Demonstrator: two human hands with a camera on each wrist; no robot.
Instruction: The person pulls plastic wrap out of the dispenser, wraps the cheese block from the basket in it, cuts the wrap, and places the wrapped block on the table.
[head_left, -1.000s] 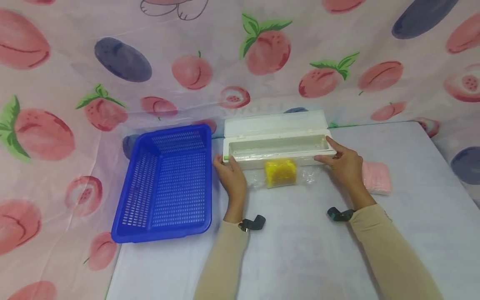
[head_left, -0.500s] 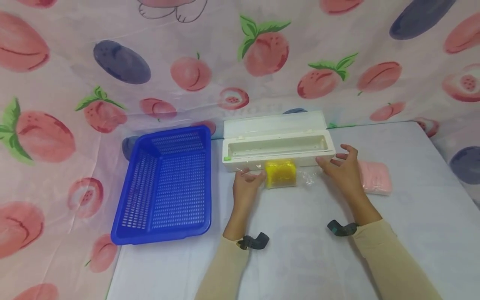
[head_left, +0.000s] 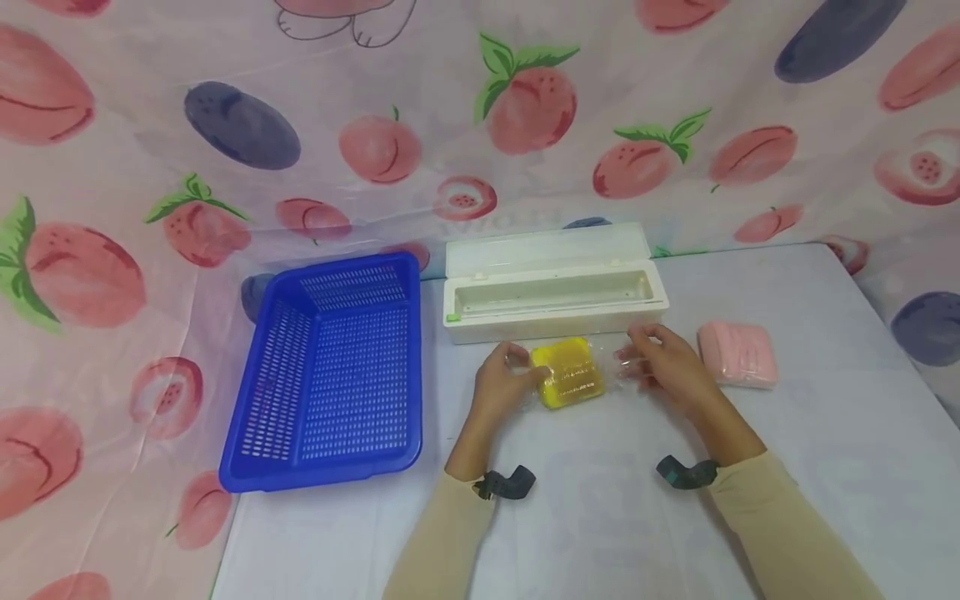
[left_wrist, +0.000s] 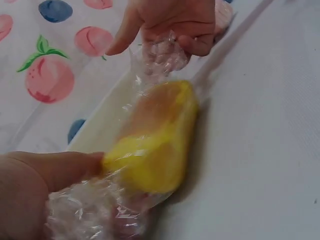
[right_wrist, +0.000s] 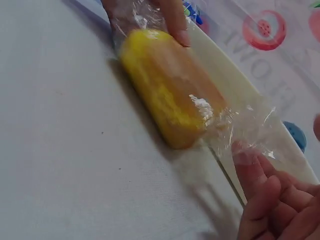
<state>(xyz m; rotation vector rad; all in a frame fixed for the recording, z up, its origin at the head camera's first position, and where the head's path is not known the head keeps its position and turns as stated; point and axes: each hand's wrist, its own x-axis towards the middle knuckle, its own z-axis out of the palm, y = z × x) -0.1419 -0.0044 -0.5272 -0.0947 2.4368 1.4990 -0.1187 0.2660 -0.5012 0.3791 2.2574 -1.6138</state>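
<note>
A yellow block (head_left: pixel 567 372) with an orange-brown face, wrapped in clear cling film, is in front of the long white cling film dispenser (head_left: pixel 555 321), tilted above the table. My left hand (head_left: pixel 501 385) holds its left end; in the left wrist view the thumb (left_wrist: pixel 75 167) presses the block's edge and the fingers are partly hidden under crumpled film. My right hand (head_left: pixel 667 367) is at the other end. Its fingertips touch the loose film (right_wrist: pixel 250 132), with the thumb apart from the fingers. The dispenser's lid (head_left: pixel 547 250) stands raised at the back.
A blue perforated plastic basket (head_left: pixel 414 375) stands left of my left hand. Right of my right hand lies a pink wrapped block (head_left: pixel 742 354). The fruit-print cloth (head_left: pixel 450 100) hangs behind the white-covered table (head_left: pixel 585 517).
Both hands have left the dispenser and come toward me to the wrapped yellow block. The block has moved away from the dispenser's front and turned, with its left end in my left hand.
</note>
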